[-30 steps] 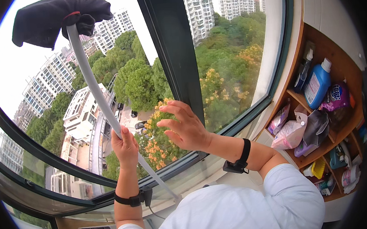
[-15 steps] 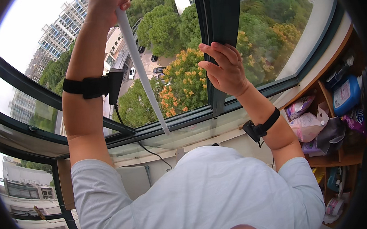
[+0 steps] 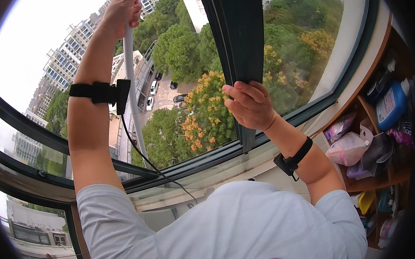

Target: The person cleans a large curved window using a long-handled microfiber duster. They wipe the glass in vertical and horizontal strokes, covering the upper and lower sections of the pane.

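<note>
My left hand (image 3: 123,15) is raised at the upper left, its fingers wrapped round a slim white pole (image 3: 131,82). The pole hangs down in front of the open window gap, and its lower end comes down by the sill behind the black cable. My right hand (image 3: 251,105) is at the dark green upright window frame (image 3: 241,37). Its fingers are slightly bent across the front of the frame, toward its left edge, and hold no loose object. Whether they press on the frame is hard to tell.
A black strap with a small device (image 3: 120,96) sits on my left forearm, trailing a cable (image 3: 165,177). Another strap (image 3: 295,159) circles my right forearm. Wooden shelves at the right hold a blue jug (image 3: 390,106) and several bags. The sill track (image 3: 195,163) crosses below.
My left hand and the pole have moved left and a little down; the pole hangs more upright. My right hand has dropped along the frame, its fingers more bent. The view has shifted slightly.
</note>
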